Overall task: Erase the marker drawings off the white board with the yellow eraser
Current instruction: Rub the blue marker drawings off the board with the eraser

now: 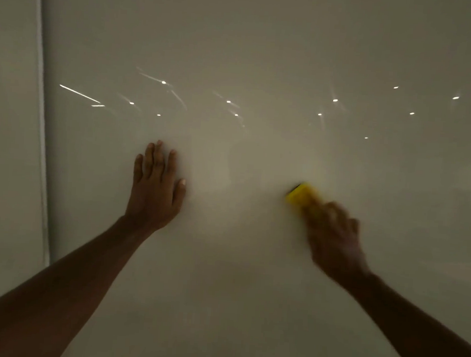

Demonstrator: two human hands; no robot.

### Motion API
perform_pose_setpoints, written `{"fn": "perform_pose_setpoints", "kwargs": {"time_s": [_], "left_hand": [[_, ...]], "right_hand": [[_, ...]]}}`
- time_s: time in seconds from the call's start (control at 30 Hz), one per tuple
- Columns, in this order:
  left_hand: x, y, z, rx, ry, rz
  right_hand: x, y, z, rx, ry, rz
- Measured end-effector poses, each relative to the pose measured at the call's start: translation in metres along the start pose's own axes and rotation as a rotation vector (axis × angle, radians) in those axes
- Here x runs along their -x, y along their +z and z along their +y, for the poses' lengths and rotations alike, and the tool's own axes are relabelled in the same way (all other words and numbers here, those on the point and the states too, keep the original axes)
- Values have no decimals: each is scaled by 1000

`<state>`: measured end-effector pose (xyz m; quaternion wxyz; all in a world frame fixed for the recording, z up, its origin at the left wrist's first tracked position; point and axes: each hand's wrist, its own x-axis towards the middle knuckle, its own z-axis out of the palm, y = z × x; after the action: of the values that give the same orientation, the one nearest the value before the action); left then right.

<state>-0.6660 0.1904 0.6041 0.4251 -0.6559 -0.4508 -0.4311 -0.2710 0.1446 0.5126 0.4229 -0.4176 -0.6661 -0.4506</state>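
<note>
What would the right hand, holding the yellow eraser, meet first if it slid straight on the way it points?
Nothing, as far as shown: the right hand points the yellow eraser up-left over bare white board. Only light reflections lie ahead; the left hand sits off that line.

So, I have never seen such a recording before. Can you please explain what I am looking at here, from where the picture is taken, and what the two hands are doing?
There is no machine here. A person wears a camera on the head, so this single picture looks forward and down along both bare arms. The big pale surface is a white board on a wall; the bright dots on it are reflected lights. The left hand lies flat and open against the board. The right hand grips a yellow eraser held against the board, and it looks blurred, which suggests quick wiping. I can see no marker drawings in this dim picture.
</note>
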Motion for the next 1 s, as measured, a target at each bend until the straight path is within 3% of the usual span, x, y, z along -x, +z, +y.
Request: {"fn": "perform_pose_setpoints", "kwargs": {"time_s": [0.1, 0.17, 0.23, 0.37, 0.43, 0.47, 0.53, 0.77, 0.83, 0.9, 1.0], "left_hand": [[-2, -4, -12, 1, -21, -19], [-5, -6, -20, 0, -26, -12], [-9, -7, -25, 7, -24, -3], [-16, -6, -34, 15, -2, 27], [-18, -6, -38, 20, 12, 38], [-19, -6, -39, 21, 20, 44], [-24, -7, -43, 23, 32, 46], [-43, -14, -63, 30, -36, 65], [-46, -17, -66, 42, -52, 69], [-47, -18, -67, 52, -50, 85], [-46, -16, -65, 66, -58, 100]], "right_hand": [[-61, -16, 12, -10, 603, 159], [-87, -18, -8, -36, 764, 202], [-96, -9, -44, -8, 603, 198], [-67, 31, -125, -2, -316, -108], [-76, 38, -135, 21, -604, -184], [-91, 39, -133, 34, -639, -190], [-132, 34, -122, 16, -518, -156], [-257, -19, -57, 50, 425, 196], [-280, -20, -67, 35, 561, 212], [-296, -17, -95, 52, 427, 180], [-313, -2, -149, 78, -111, 28]]}}
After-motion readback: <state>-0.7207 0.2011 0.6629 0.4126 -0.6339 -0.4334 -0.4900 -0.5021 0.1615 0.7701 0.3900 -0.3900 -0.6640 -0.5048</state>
